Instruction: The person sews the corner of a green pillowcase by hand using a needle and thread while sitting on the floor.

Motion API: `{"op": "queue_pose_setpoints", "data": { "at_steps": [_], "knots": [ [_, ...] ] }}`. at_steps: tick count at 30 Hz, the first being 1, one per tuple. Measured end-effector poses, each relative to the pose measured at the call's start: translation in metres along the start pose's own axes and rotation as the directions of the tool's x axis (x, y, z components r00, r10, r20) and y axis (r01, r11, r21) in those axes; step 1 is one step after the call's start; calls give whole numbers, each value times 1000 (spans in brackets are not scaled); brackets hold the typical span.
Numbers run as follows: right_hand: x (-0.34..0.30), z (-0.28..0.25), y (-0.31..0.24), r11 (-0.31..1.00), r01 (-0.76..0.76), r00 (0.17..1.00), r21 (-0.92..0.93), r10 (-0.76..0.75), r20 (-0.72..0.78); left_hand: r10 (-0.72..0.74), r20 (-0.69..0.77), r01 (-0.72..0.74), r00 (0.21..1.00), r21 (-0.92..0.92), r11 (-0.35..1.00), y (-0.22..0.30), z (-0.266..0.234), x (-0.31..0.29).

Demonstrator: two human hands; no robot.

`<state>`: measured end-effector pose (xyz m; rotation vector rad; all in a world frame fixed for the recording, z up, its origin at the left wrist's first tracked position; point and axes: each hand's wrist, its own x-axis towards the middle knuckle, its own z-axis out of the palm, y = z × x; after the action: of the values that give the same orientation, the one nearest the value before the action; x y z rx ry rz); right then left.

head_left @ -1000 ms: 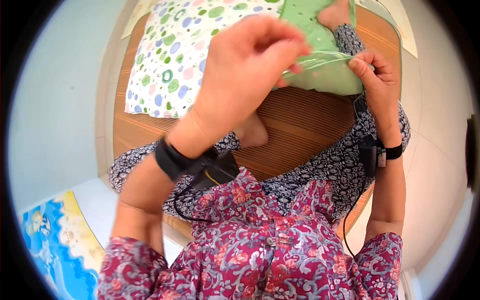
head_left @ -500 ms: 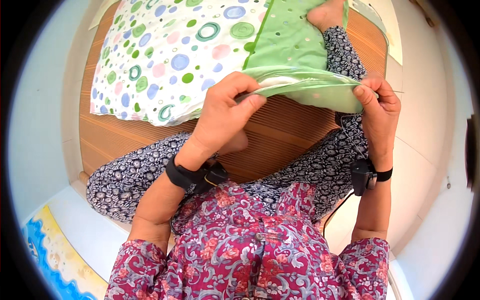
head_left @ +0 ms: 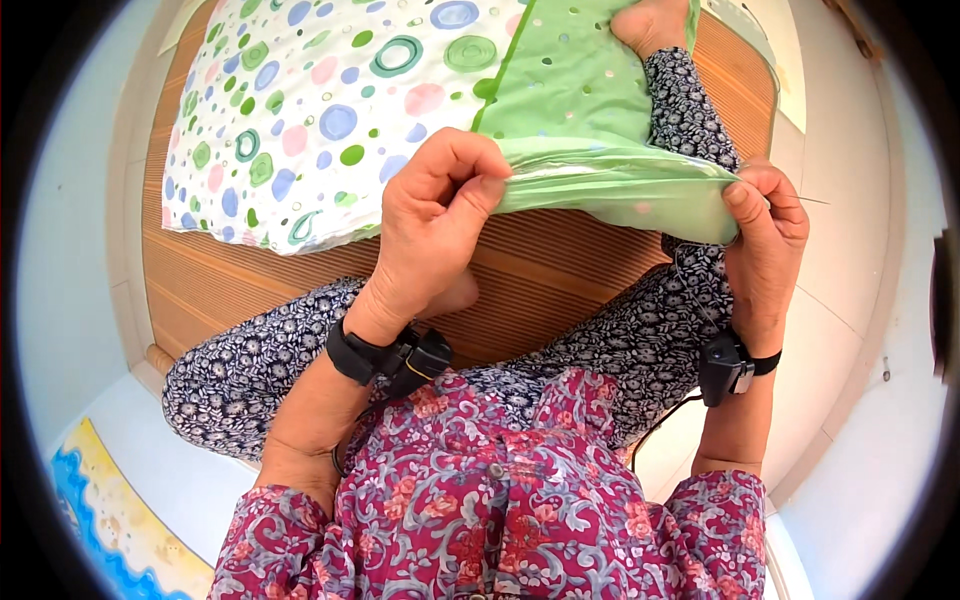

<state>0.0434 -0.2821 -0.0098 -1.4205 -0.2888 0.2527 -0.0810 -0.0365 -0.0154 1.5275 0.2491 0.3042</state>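
A dotted cloth cover, white with green, blue and pink spots and a plain green section, lies spread in front of me. My left hand pinches the near green edge between thumb and fingers. The other end of that edge is held by my right hand, with the green hem stretched between them. A thin needle sticks out to the right past the right fingers. Thin thread seems to hang below that hand, over my trouser leg; where it joins is hidden.
Under the cover is a brown slatted mat. My legs in patterned trousers are bent around the work, one bare foot at the far right. Pale floor tiles and a wall lie to the right. Black bands with small devices circle both wrists.
The cover and my left hand have shifted slightly left in view. The hem looks flatter and tauter between my hands. The needle protrudes a little farther right.
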Motion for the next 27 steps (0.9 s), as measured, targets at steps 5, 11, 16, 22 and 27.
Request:
{"op": "queue_pose_setpoints", "data": {
  "at_steps": [5, 11, 16, 22, 27],
  "knots": [
    [-1, -1, 2, 1000, -1, 1000, -5, 1, 26, 67, 120, -71, 990, 22, 997, -3, -4, -8],
    [-6, -1, -2, 998, 40, 999, -44, -39, 22, 89, 318, -121, 944, 82, 989, 5, -14, -5],
    [-11, -2, -4, 993, 65, 998, -94, -63, 17, 105, 252, -154, 962, 183, 971, 5, -10, -8],
    [-16, -4, -3, 993, 54, 999, -107, -52, 16, 107, 211, -159, 972, 250, 955, 4, -5, -13],
    [-18, -4, -5, 990, 62, 998, -126, -60, 22, 133, 194, -192, 972, 325, 926, 4, -3, -14]
  ]
}}
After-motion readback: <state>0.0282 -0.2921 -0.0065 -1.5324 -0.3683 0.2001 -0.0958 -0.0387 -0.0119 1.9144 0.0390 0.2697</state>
